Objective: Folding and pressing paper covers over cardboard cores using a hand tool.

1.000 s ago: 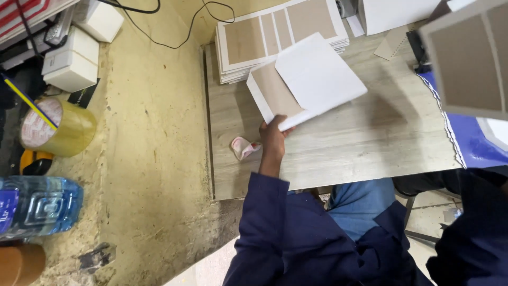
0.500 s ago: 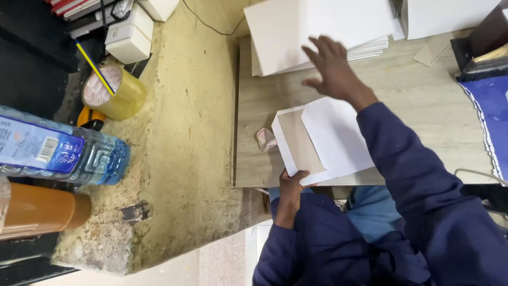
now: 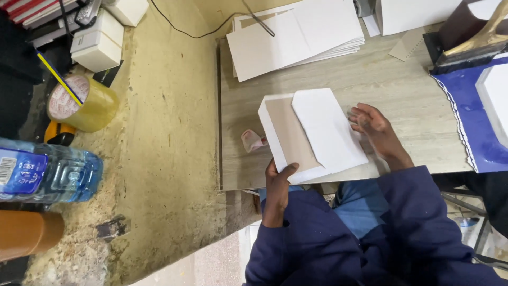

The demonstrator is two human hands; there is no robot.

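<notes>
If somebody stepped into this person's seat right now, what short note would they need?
Left hand grips the near edge of the folded white card piece, brown inside showing.
Right hand lies open on the wooden board, touching the flap's right edge.
Stack of flat white sheets sits at the board's far side.
Done: one piece partly folded. Left: the stack looks unfolded.

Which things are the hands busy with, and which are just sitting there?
In use:
- half-folded white cardboard box with brown inside, gripped by the left hand, right hand beside it
- stack of flat white cardboard sheets

Lying about:
- yellowish roll of clear tape
- clear plastic water bottle
- small pink scrap
- blue sheet
</notes>
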